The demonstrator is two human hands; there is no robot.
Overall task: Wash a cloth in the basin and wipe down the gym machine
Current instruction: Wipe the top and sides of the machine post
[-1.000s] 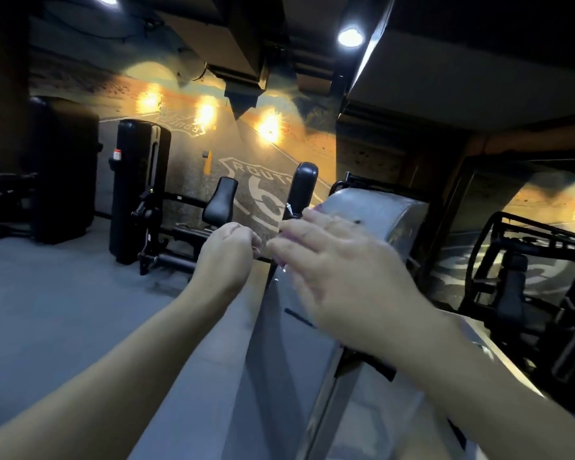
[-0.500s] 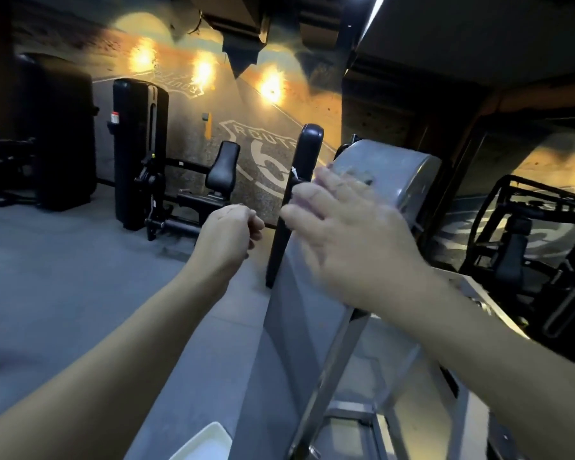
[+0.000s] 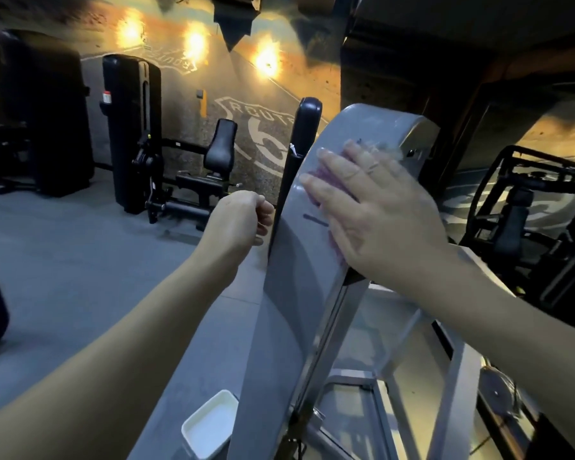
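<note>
A tall grey gym machine shroud (image 3: pixel 289 283) rises in front of me, curving over at the top. My right hand (image 3: pixel 375 214) lies flat against its upper face with fingers spread, pressing a purple cloth (image 3: pixel 326 180) onto it. Only the cloth's edge shows under the fingers and palm. My left hand (image 3: pixel 243 220) hovers just left of the shroud's edge with its fingers curled, holding nothing I can see. A white rectangular basin (image 3: pixel 210 423) sits on the floor at the machine's foot, lower middle.
Black weight machines (image 3: pixel 130 127) with padded seats stand at the back left against a painted wall. Another black frame machine (image 3: pixel 525 214) stands at right. A black upright pad (image 3: pixel 299 151) sits just behind the shroud. Grey floor (image 3: pixel 63 260) spreads to the left.
My right hand has slid up and to the right over the shroud's top, and the purple cloth now shows under it. The view has tilted down, revealing the basin. The left hand stays curled.
</note>
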